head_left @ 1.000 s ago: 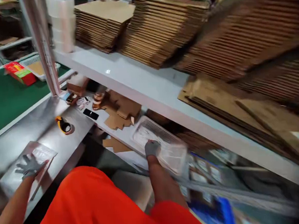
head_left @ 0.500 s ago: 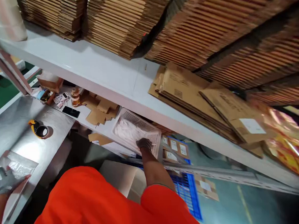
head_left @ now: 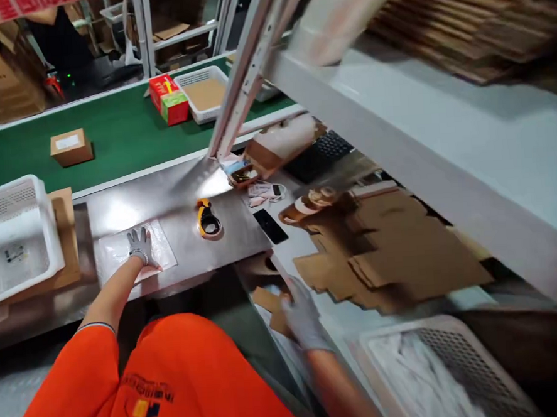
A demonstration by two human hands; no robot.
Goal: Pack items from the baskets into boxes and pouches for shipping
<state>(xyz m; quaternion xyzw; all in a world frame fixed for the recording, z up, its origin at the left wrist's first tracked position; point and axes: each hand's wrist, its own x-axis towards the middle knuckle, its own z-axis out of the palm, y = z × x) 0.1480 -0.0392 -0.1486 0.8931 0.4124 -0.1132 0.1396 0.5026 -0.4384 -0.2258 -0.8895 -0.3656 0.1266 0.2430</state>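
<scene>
My left hand point(head_left: 142, 245), in a grey glove with some fingertips bare, lies with its fingers spread on a flat, clear plastic package point(head_left: 162, 241) on the metal table point(head_left: 182, 264). A tape dispenser point(head_left: 208, 219) with a yellow-orange handle stands to the right of it. My right hand point(head_left: 304, 315), also gloved, is over the edge of the white side shelf, near some cardboard pieces point(head_left: 268, 300). Motion smears its fingers, and I cannot make out whether anything is in them. The basket point(head_left: 449, 330) with white plastic material is to its right.
A black phone point(head_left: 270, 226), a jar point(head_left: 307, 207) of brown liquid and flattened cardboard point(head_left: 403, 245) lie on the side shelf. An upper shelf point(head_left: 420, 137) juts out above. Behind the table runs a green conveyor point(head_left: 123, 130) with a carton point(head_left: 71, 147). A white crate point(head_left: 48, 229) stands left.
My view has swung left toward the table and conveyor. My right hand has come out of the basket and moved left along the shelf. My left hand stays flat on the plastic package.
</scene>
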